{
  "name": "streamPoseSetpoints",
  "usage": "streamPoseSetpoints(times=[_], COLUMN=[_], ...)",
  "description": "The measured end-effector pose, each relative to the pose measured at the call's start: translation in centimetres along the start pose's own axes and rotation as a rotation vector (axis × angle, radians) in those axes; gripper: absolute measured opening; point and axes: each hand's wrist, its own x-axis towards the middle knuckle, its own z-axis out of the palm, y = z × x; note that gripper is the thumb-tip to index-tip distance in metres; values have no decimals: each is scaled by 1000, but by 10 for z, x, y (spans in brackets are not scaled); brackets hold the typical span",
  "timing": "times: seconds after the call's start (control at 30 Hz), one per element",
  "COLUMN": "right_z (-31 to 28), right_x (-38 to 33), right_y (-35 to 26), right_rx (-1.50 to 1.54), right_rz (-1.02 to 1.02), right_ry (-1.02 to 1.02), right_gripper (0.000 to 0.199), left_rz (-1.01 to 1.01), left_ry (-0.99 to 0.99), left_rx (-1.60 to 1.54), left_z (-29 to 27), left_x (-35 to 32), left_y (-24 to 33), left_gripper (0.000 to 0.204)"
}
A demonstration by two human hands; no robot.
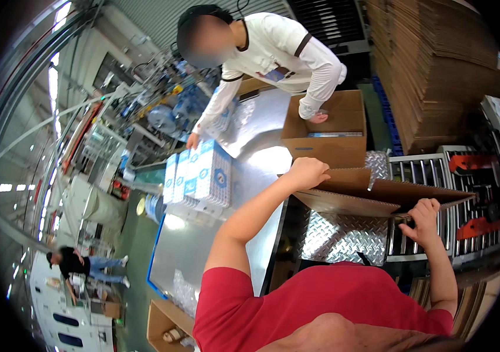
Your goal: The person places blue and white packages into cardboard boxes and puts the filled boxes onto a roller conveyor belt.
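Observation:
A brown cardboard carton [355, 199], partly unfolded and still narrow, stands between my hands over a diamond-plate metal surface [344, 237]. My left hand [308, 173] is closed on its left end, at the top edge. At the right end, the fingers of my right hand [422, 223] curl round the edge of a long flap, thumb below. Just beyond stands an open cardboard box [326, 149] with a blue-and-white pack low inside. Across the table, a co-worker in a white long-sleeved top [279, 53] has one hand over that box and the other on blue-and-white packs [203, 173].
The packs stand on a shiny metal table [197, 234] at my left. A roller conveyor [420, 176] with red-orange parts runs at the right. Tall stacks of flat cardboard [432, 76] rise behind it. An open box [162, 322] sits at the lower left; machinery fills the far left.

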Motion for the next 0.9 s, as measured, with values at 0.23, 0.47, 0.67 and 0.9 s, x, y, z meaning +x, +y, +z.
streamPoseSetpoints(times=[0.23, 0.47, 0.67, 0.9], right_z=[1, 134, 231, 122], right_x=[63, 122, 109, 240], right_y=[-27, -128, -101, -32], right_rx=[725, 428, 290, 63], right_rz=[-472, -570, -548, -281], right_ry=[-183, -415, -781, 123], right_gripper=[38, 66, 63, 37], left_rz=[-398, -276, 231, -171], left_ry=[44, -652, -421, 450], left_rx=[-27, -663, -619, -171], left_z=[-17, 42, 37, 102], left_x=[-66, -103, -171, -104], left_y=[-71, -20, -52, -76], left_gripper=[26, 55, 62, 115])
